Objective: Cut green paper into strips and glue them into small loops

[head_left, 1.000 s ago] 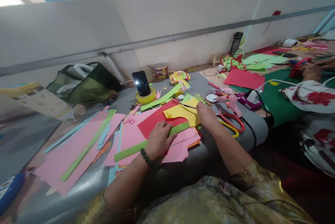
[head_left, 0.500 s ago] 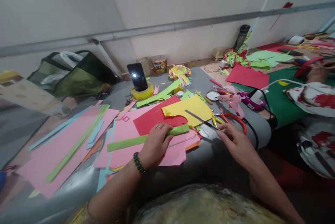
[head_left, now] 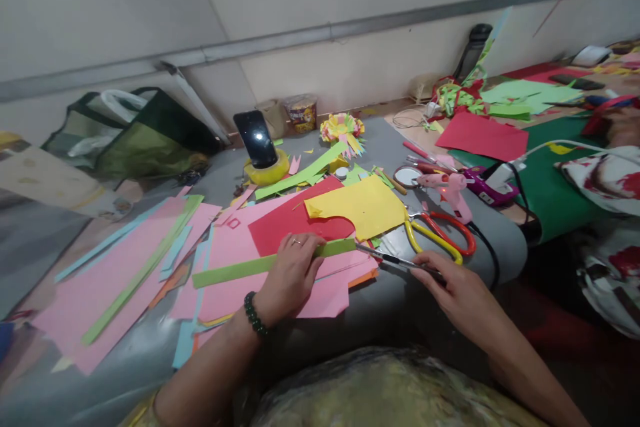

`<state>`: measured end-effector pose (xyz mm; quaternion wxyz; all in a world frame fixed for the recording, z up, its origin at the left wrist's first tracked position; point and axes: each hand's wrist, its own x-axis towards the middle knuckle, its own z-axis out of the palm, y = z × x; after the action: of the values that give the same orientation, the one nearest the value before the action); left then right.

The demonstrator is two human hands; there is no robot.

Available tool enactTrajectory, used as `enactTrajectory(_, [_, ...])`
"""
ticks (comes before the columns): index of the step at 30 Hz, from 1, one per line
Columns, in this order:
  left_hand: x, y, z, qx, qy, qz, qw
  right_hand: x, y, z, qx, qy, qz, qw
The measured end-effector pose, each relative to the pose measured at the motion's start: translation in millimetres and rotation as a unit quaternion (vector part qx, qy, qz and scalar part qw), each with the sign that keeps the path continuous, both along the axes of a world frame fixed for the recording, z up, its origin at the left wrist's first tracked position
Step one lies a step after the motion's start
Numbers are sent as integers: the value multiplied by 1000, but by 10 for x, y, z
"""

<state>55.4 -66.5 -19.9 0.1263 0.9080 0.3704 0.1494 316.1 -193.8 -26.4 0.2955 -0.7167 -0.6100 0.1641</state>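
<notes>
Green paper strip (head_left: pixel 235 271), one, narrow and straight-edged, lying across pink sheets (head_left: pixel 325 304) on the bench (head_left: pixel 125 374), pressed under the left hand (head_left: pixel 290 275), laid loosely and flat just right of its middle; right hand (head_left: pixel 453 280) gripping one slim tool (head_left: pixel 390 258), tip at the strip's right end. Beyond: one red-and-yellow-handled tool (head_left: pixel 471 238), one yellow sheet (head_left: pixel 377 204), one pink glue gun (head_left: pixel 454 197), one paper flower (head_left: pixel 343 128).

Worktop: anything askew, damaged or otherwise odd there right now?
The yellow sheet looks odd: a curved bite is missing from its near edge, probably cut. The phone leans in a yellow tape roll, like a makeshift stand.
</notes>
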Motion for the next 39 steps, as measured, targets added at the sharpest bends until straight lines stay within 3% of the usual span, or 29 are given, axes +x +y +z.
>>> enactTrajectory(4, [4, -15, 8, 9, 43, -7, 999, -10, -23, -55, 24, -51, -3, 998])
enactTrajectory(11, [43, -27, -5, -43, 152, -96, 983, -24, 31, -73, 54, -60, 23, 997])
enactTrajectory(20, [86, -41, 72, -65, 177, -103, 977, 91, 96, 69, 34, -14, 61, 997])
enactTrajectory(39, [120, -47, 167, -114, 194, -100, 969, 116, 113, 36, 45, 23, 68, 996])
